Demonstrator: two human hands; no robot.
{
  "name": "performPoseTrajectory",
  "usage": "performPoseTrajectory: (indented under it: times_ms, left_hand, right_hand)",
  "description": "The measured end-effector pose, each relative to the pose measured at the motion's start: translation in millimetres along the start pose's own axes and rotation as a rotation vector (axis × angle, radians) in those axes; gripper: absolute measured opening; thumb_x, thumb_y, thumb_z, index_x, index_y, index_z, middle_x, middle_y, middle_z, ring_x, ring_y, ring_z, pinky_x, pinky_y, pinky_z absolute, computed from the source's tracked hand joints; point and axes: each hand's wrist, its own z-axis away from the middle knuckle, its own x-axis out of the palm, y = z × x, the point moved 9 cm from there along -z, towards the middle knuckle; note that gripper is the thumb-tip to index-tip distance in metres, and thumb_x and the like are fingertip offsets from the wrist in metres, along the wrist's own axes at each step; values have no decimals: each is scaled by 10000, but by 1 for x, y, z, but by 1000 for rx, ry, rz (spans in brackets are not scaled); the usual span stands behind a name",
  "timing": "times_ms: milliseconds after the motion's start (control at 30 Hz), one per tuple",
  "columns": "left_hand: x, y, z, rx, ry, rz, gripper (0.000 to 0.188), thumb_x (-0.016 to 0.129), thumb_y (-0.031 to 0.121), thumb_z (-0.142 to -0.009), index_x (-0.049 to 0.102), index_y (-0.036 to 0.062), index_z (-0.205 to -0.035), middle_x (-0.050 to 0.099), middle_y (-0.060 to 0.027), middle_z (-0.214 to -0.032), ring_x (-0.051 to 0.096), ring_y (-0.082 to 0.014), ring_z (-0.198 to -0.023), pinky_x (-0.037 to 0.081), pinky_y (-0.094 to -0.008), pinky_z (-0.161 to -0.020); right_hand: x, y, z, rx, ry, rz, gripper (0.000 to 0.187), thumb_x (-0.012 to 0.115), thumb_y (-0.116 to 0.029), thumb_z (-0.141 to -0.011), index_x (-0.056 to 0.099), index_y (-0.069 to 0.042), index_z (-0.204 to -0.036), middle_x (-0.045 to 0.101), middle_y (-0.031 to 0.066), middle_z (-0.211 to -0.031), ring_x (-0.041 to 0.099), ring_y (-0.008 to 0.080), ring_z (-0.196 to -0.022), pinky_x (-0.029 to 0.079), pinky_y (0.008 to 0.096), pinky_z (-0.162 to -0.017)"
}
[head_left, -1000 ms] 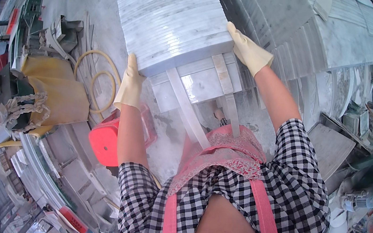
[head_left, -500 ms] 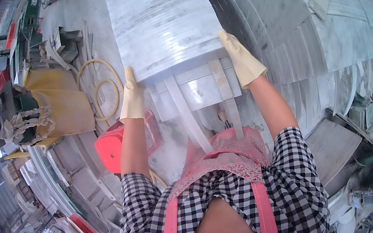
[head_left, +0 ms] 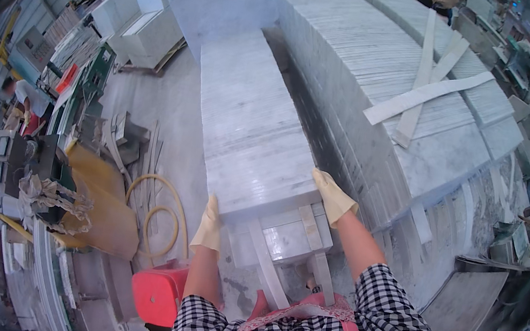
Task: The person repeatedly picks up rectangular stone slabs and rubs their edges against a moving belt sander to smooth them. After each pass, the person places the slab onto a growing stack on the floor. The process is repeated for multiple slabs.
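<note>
A long stack of white marble slabs (head_left: 247, 122) stands on edge in front of me, running away from me. My left hand (head_left: 209, 227), in a pale yellow glove, presses flat against the near left corner of the stack's end slab. At the near right corner my right hand (head_left: 334, 197), gloved the same way, grips the slab's top edge. Below the stack's end, pale wooden battens (head_left: 268, 264) and a lower slab (head_left: 289, 236) show.
A wider stack of slabs (head_left: 390, 95) with loose marble strips (head_left: 427, 93) on top stands to the right. A red plastic stool (head_left: 157, 293) is by my left leg, a coiled yellow hose (head_left: 160, 215) and yellow sack (head_left: 104, 204) lie left. People work at both far edges.
The view has tilted up, showing the stacks' full length. Both hands stay on the end slab's corners, the right one now lower on the right edge.
</note>
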Motion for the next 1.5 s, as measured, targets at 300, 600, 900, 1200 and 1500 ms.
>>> performPoseTrajectory:
  times_ms: [300,600,900,1200,1500]
  left_hand:
    - [69,72,84,-7,118,-139,733,351,581,-1021,308,31,-1503,435,-130,-1474,462,-275,-1311,394,-406,-1081]
    - [84,69,77,12,-61,-127,740,332,584,-1025,257,51,-1532,359,-134,-1537,393,-275,-1376,323,-386,-1137]
    - [60,41,61,-141,132,-72,795,335,604,-1013,332,-48,-1468,408,-173,-1492,422,-292,-1347,358,-413,-1113]
    - [24,-3,77,-38,147,-275,643,409,530,-1005,522,-17,-1323,624,-162,-1268,618,-304,-1070,501,-409,-925]
    - [-122,-174,245,-409,322,-808,521,469,444,-960,635,-37,-1068,690,-210,-968,650,-361,-881,508,-449,-801]
  right_hand:
    - [-30,115,142,-105,564,145,606,643,-386,-925,503,-39,-1402,563,151,-1380,533,282,-1283,429,387,-1054]
    - [-54,503,626,835,565,1036,581,679,-469,-782,680,-25,-1157,694,240,-1081,663,394,-1045,517,470,-887]
    - [30,478,743,1116,1120,278,657,480,-590,-890,682,9,-1071,643,290,-1136,636,435,-1040,506,515,-835]
    - [-40,341,645,376,1261,20,393,610,-344,-875,698,8,-1028,683,133,-829,626,251,-769,484,407,-699]
    - [-5,382,729,776,570,460,288,570,-278,-920,654,-5,-961,653,97,-854,606,255,-770,472,401,-702]
